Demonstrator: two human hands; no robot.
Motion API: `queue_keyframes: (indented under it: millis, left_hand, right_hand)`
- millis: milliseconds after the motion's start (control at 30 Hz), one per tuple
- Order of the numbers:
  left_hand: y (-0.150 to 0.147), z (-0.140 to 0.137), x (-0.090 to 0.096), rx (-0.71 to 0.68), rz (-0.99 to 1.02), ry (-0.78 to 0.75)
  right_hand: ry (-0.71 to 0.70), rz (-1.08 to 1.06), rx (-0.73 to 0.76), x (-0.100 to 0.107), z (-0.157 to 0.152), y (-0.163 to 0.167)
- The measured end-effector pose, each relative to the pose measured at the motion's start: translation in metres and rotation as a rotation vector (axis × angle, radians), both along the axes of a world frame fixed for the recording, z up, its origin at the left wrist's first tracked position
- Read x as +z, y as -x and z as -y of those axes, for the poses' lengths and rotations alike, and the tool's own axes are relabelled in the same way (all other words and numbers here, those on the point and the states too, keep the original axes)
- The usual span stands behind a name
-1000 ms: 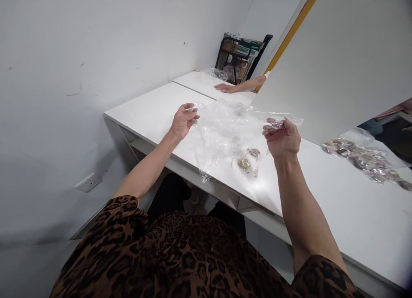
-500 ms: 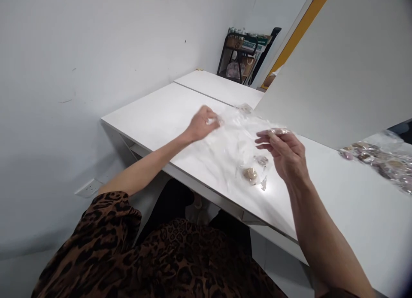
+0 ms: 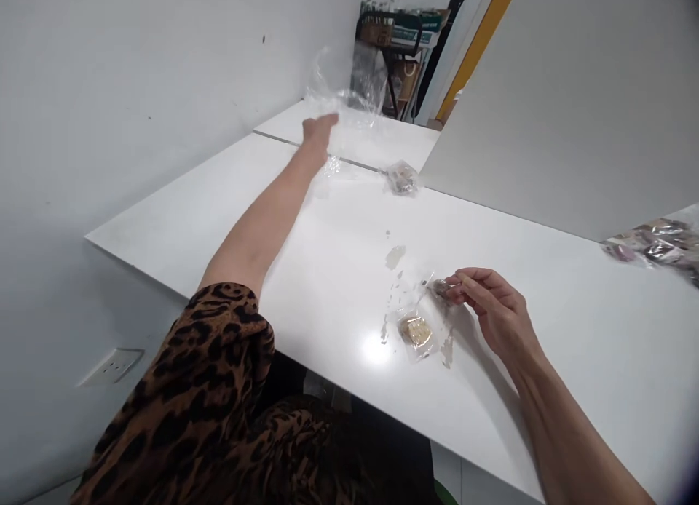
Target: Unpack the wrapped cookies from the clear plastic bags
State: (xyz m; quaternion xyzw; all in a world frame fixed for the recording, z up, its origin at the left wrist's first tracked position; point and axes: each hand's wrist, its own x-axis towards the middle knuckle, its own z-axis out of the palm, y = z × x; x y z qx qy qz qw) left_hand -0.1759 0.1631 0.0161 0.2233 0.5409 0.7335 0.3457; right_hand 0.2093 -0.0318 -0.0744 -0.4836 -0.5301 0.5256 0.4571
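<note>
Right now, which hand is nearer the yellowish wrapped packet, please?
Right: the right hand is close beside the yellowish packet, to its right; the left hand is far across the table.

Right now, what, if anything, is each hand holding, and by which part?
The right hand appears to pinch a small wrapped packet by its right edge; whether the left hand grips the clear bag cannot be told.

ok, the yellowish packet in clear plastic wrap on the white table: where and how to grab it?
I'd pinch the raised middle of the yellowish clear-wrapped packet, from above and its near-left side. It looks like a compact lump there, while its edges look thin. The far-right side is crowded by the right hand at a small grey-brown packet.
</note>
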Motion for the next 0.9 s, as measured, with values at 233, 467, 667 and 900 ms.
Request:
queue_keyframes:
  millis: [233,467,667,900]
  left_hand:
    - [-0.118,-0.003,-0.088,-0.32,-0.8,0.107]
    - [-0.093,-0.054,-0.104,-0.227,-0.7,0.196]
    - [-0.11,-0.045,-0.099,-0.355,-0.966,0.186]
    - [-0.154,-0.03,-0.102,-0.536,-1.145,0.174]
  right_hand:
    - [-0.058,0.046,0.008,-0.001,0.0,-0.003]
    - [-0.035,0.107,0.093,0.0,0.006,-0.004]
    - [-0.01,0.102,0.12,-0.004,0.006,-0.002]
    - [-0.047,0.023,0.142,-0.002,0.003,0.005]
